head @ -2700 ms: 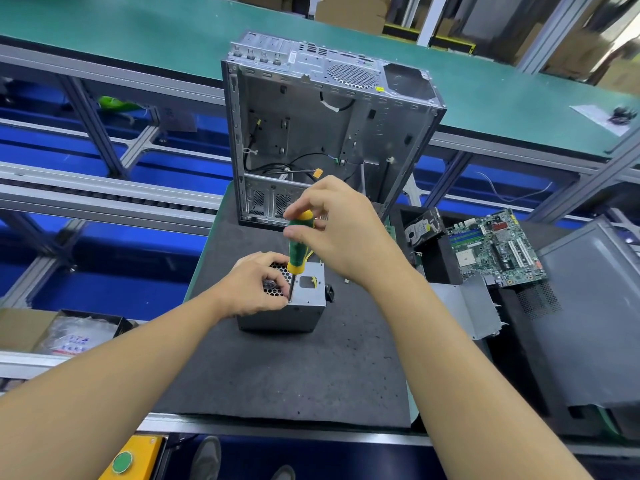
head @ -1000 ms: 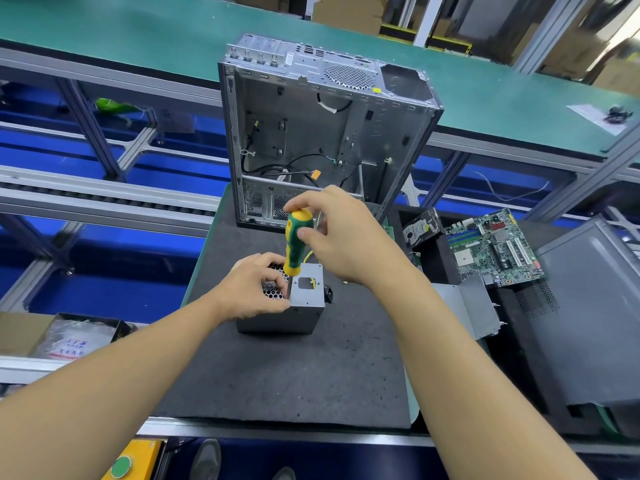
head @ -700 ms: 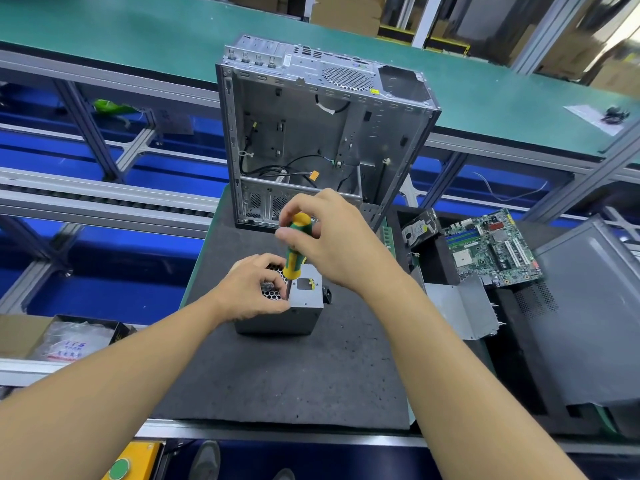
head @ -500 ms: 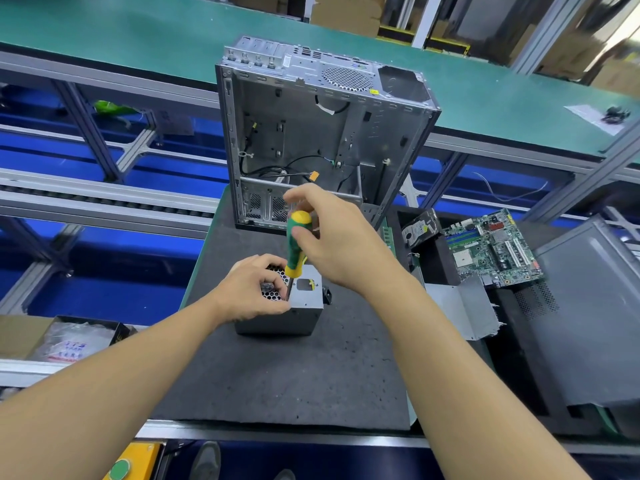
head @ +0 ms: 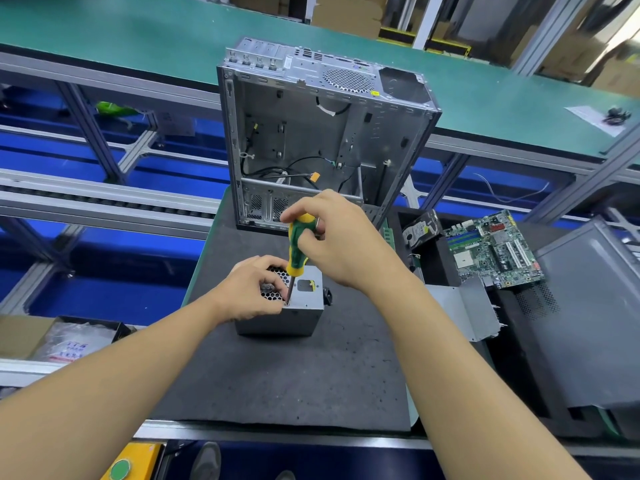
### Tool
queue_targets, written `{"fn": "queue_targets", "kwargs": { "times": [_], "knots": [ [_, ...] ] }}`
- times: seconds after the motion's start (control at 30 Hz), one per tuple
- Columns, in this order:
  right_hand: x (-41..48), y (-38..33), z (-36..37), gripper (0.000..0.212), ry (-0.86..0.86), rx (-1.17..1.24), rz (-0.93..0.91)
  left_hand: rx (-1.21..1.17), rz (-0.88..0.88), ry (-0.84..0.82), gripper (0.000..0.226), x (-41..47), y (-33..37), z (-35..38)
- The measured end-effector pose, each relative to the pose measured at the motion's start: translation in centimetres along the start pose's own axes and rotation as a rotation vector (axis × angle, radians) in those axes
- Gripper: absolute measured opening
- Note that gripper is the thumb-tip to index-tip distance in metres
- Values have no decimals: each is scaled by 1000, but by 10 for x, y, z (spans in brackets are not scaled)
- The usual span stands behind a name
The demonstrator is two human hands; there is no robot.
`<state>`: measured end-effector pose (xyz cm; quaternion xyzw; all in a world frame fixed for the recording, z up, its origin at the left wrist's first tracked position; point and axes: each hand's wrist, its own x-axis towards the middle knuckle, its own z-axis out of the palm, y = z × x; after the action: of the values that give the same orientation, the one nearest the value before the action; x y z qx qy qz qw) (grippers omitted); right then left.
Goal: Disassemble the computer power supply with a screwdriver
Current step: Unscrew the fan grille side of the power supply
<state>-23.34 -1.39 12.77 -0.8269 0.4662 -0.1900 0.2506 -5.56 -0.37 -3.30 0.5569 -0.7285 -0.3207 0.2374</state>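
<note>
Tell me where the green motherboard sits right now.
In the head view, the motherboard sits off to the right, between the hard drive on its left and a grey metal panel on its right.

From my remote seat I see a dark grey worktop (head: 277,382) spreading below the right hand (head: 343,244). Well beyond that hand a long green belt (head: 156,32) crosses the room. Left of the left hand (head: 252,289) run aluminium rails (head: 104,206) over a blue surface (head: 131,271). Cardboard boxes (head: 349,12) stand behind the belt in bright light.
</note>
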Motion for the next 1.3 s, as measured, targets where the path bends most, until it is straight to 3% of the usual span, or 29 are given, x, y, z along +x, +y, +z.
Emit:
{"fn": "queue_targets", "kwargs": {
  "times": [0.13, 0.23, 0.37, 0.8, 0.9, 1.17, 1.3],
  "knots": [
    [0, -2, 2, 2, 33, 25, -33, 15, 2, -6, 23, -1, 2, -1],
    [0, -3, 4, 7, 68, 21, -36, 33, -2, -14, 25, -1, 4, -2],
    [-1, -1, 1, 39, 48, 62, -40, 24, -10, -9, 24, -3, 4, -2],
    [-4, 2, 9, 34, -105, 81, -7, 117, 18, -102, 5, -3, 20, -9],
    [-5, 3, 7, 35, -127, 81, -19, 182, -8, -81, 14, 0, 27, -6],
    [-11, 19, -14, 33, 75, 180, -9, 261, 88, -22, 10, 5, 26, -1],
    [-17, 34, -31, 32, 198, 221, 39, 4, -26, 17, 16, 15, 37, 0]
  ]
}}
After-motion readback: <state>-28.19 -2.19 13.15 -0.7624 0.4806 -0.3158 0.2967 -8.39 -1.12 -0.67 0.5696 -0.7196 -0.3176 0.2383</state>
